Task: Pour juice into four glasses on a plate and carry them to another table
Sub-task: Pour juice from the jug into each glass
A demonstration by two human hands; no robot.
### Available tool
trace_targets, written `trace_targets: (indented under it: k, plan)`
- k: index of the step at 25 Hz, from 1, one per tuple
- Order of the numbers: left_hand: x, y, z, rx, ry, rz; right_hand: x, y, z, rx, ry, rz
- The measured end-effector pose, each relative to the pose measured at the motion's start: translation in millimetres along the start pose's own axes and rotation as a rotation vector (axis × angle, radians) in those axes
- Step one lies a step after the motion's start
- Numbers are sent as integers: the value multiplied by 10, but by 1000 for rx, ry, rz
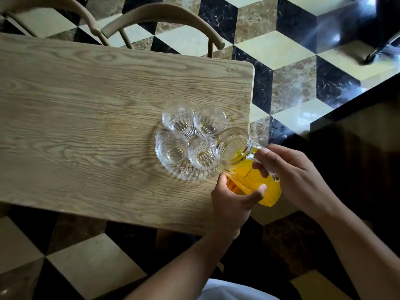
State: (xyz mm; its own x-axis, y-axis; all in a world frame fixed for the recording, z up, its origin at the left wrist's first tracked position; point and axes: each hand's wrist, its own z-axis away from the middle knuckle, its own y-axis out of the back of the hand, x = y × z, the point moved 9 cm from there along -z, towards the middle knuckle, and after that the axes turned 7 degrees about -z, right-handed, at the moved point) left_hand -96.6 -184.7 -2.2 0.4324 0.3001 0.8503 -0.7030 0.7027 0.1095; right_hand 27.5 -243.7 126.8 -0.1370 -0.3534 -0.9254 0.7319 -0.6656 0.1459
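Ribbed glass jug (244, 167), half-full w/ orange juice, tilted over glasses (192, 137).

Wooden table (86, 100), chairs (164, 20), cube-patterned marble floor (292, 61).

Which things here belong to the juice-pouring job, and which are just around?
In the job: jug, four glasses, plate, left hand, right hand, table.
Just around: two chairs, tiled floor.

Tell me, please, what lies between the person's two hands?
In the head view, the tilted juice jug lies between left hand and right hand.
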Motion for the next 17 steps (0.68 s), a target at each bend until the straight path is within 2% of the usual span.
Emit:
trace_targets:
  k: [7,11,17]
  plan:
    - [-72,-41,-40,-67,37,107,-39,-13,-58,50,2,39]
    - [-156,-137,-67,-126,71,248,-29,-88,-116,95,8,116]
    - [-241,-233,-68,-110,95,352,54,-98,-169,82,-23,160]
